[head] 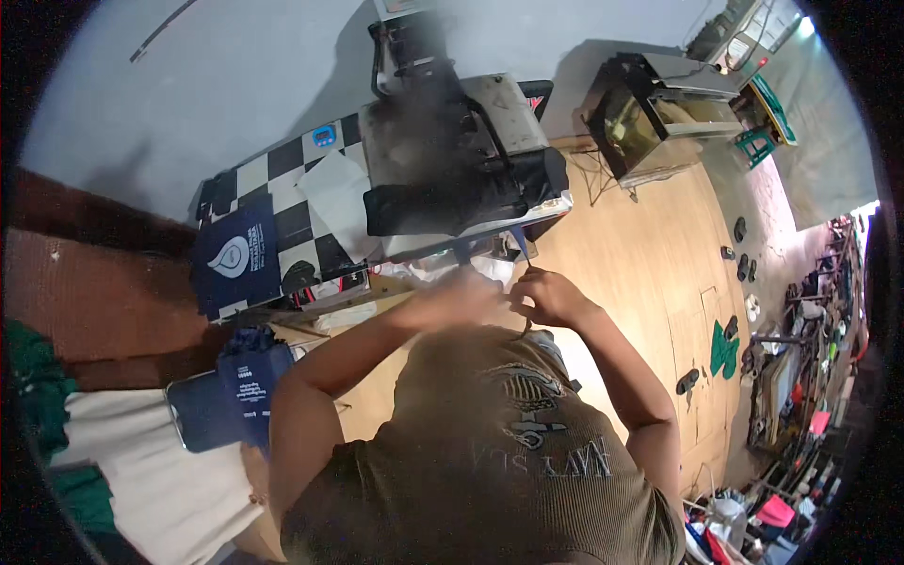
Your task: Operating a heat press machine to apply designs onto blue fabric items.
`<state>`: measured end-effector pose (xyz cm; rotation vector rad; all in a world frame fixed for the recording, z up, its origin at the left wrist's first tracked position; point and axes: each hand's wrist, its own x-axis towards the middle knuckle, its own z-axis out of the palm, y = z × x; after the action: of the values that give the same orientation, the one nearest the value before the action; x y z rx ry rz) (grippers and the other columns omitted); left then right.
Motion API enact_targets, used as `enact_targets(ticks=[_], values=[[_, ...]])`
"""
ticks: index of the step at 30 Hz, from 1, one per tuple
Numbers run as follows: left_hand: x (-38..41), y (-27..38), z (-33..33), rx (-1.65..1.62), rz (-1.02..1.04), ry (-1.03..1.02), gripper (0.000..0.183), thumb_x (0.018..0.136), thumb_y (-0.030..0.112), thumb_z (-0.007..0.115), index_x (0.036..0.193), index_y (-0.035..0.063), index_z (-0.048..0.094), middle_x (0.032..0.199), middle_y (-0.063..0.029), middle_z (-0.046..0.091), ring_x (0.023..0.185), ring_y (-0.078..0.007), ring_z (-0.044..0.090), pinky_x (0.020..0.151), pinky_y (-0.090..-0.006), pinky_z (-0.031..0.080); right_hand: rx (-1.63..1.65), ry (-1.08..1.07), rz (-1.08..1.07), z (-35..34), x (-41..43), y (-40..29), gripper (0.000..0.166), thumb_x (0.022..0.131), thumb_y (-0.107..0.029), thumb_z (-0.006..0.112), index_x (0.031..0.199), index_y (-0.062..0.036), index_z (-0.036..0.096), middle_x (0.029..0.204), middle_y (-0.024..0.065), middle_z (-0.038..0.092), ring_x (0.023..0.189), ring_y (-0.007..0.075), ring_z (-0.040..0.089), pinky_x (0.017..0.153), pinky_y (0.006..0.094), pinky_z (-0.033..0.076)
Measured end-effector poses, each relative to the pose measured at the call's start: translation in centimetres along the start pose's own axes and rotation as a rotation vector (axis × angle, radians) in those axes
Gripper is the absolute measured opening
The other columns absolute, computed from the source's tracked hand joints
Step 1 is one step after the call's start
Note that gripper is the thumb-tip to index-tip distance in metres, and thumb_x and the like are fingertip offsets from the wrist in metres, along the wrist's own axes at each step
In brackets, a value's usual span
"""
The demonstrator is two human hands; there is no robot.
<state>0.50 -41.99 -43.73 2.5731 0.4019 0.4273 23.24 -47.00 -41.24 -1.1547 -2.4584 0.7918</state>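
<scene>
My left hand (470, 296) is blurred in front of the table's edge, near my chest; whether it holds anything cannot be made out. Just to its right, my right hand (549, 295) has its fingers closed on a thin dark cord (527, 326), whose ends show above and below the fingers. A narrow blue strip of fabric (520, 241) hangs just above that hand. Beyond both hands, a dark machine that looks like a heat press (487, 127) stands on the checkered table (288, 185), partly hidden by a dark smear in the view.
A navy printed cloth (236, 256), a blue digital timer (323, 135) and a white sheet (337, 198) lie on the table. Left of me are a navy bag (247, 374), a dark flat case (201, 413) and cream fabric (159, 466). A glass tank (635, 127) stands right; sandals (686, 381) lie on the floor.
</scene>
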Motion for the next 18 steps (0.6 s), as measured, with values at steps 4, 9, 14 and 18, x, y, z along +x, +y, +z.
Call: enact_targets(ticks=[4, 9, 14, 18], values=[[-4.1, -4.3, 2.6, 0.097, -0.055, 0.107, 0.012, 0.079, 0.016, 0.063, 0.080, 0.0045, 0.060, 0.070, -0.0132, 0.061, 0.065, -0.0297, 0.062, 0.060, -0.0408, 0.049, 0.022, 0.058, 0.068, 0.6, 0.2, -0.5, 0.020, 0.080, -0.021, 0.067, 0.094, -0.0078, 0.070, 0.083, 0.0142, 0.064, 0.080, 0.0329, 0.062, 0.073, 0.0420, 0.050], [-1.7, -0.7, 3.8, -0.014, -0.095, 0.103, 0.023, 0.085, 0.027, 0.059, 0.081, 0.0041, 0.063, 0.067, -0.0140, 0.061, 0.066, -0.0313, 0.061, 0.066, -0.0432, 0.049, -0.130, 0.036, 0.014, 1.3, -0.5, 0.9, 0.009, 0.077, -0.015, 0.066, 0.082, -0.0077, 0.066, 0.079, 0.0121, 0.062, 0.080, 0.0320, 0.058, 0.072, 0.0435, 0.048], [-0.2, 3.3, -0.1, -0.001, -0.108, 0.146, 0.022, 0.082, 0.023, 0.064, 0.080, 0.0018, 0.061, 0.066, -0.0174, 0.060, 0.064, -0.0327, 0.062, 0.060, -0.0402, 0.050, -0.027, 0.128, -0.062, 1.1, -0.5, -0.2, 0.011, 0.071, -0.006, 0.068, 0.078, -0.0065, 0.060, 0.081, 0.0110, 0.059, 0.082, 0.0323, 0.056, 0.073, 0.0419, 0.047], [0.7, 4.8, 0.6, -0.077, -0.160, 0.141, 0.022, 0.080, 0.023, 0.065, 0.081, 0.0015, 0.059, 0.065, -0.0181, 0.061, 0.062, -0.0334, 0.063, 0.057, -0.0423, 0.051, 0.020, 0.122, -0.104, 0.8, -0.2, -0.4, 0.017, 0.065, -0.004, 0.071, 0.077, -0.0060, 0.058, 0.079, 0.0107, 0.059, 0.081, 0.0322, 0.056, 0.072, 0.0413, 0.047]])
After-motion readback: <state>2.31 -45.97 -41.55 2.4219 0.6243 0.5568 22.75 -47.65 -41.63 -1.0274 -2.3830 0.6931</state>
